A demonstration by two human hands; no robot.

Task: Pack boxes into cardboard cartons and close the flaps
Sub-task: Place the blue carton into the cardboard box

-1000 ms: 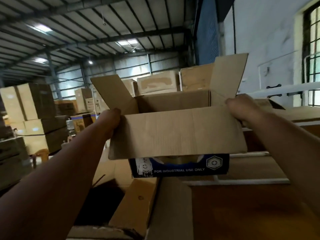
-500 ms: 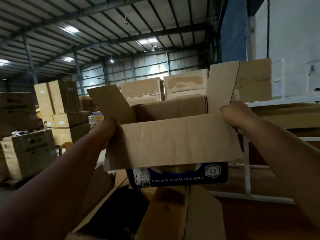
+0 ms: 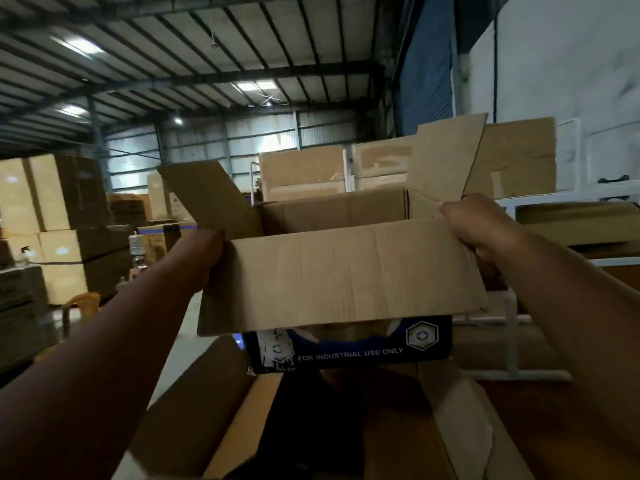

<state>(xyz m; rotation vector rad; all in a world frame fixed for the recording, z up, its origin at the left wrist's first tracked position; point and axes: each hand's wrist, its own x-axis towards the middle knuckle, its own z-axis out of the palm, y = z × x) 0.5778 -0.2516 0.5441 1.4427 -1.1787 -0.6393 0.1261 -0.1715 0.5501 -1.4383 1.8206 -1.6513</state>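
Left hand [image 3: 204,261] and right hand [image 3: 474,226] each clamp an end of the open carton [image 3: 346,282], held level in the air. Near flap [image 3: 343,278] hangs toward the person, side flaps stand up, probably for access. Below the carton: another open carton [image 3: 460,427], likely its destination.

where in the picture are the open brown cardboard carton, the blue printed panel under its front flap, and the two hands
open brown cardboard carton [image 3: 332,216]: head view, inner back wall
blue printed panel [image 3: 349,355]: head view, white lettering
left hand [image 3: 204,258]: head view, knuckles at left corner
right hand [image 3: 474,220]: head view, back of hand
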